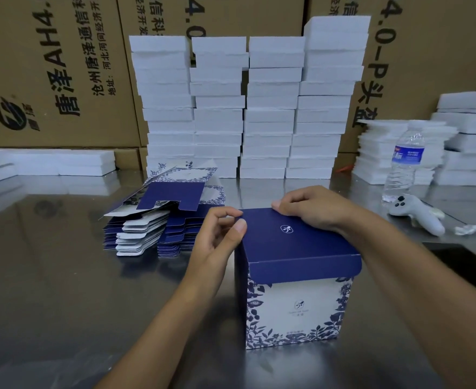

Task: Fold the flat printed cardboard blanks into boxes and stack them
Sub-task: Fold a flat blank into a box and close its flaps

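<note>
A folded box (298, 307) with a dark blue lid and white sides printed with blue leaves stands upright on the steel table, right of centre. My left hand (217, 240) is at the lid's far left corner, thumb against the lid edge and fingers curled. My right hand (312, 209) rests on the lid's far edge with its fingers curled over that edge. A pile of flat printed blanks (158, 220) lies to the left, just behind my left hand.
Tall stacks of white foam trays (245, 108) stand behind at the table's back, with more at the right (467, 136) and left (48, 164). A water bottle (404, 164) and a white controller (419, 214) sit right. Brown cartons (63, 66) form the wall.
</note>
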Demonstrator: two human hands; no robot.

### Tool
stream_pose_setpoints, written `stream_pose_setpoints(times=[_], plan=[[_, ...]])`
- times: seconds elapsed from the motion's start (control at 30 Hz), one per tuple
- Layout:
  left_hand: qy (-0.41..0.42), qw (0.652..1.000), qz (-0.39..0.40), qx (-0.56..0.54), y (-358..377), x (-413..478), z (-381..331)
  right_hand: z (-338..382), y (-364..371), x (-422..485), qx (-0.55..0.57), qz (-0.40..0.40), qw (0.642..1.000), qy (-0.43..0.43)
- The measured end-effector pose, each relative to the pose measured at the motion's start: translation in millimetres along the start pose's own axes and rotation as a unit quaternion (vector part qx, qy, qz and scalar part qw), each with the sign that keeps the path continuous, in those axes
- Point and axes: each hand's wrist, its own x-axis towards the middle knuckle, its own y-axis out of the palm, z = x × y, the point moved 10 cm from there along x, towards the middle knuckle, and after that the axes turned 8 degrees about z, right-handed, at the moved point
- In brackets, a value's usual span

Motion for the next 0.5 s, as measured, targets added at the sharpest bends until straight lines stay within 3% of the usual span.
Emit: stream_pose_setpoints(times=[0.13,0.23,0.33,0.5], plan=[[-0.040,0.998,0.012,-0.040,3.9,6.3,5.2,-5.1,1.3,-6.0,0.044,-0.008,0.999,0.016],[-0.127,0.991,-0.024,-0.033,-2.0,14.4,11.4,-6.5,1.2,-7.6,0.054,-0.019,0.998,0.018],[-0.215,0.976,-0.014,0.019,-5.9,24.3,11.6,-6.6,0.6,-8.0,0.059,-0.024,0.998,0.019],[-0.264,0.959,-0.001,0.108,-2.8,38.6,10.1,-6.1,2.4,-10.7,0.070,-0.019,0.997,0.020]])
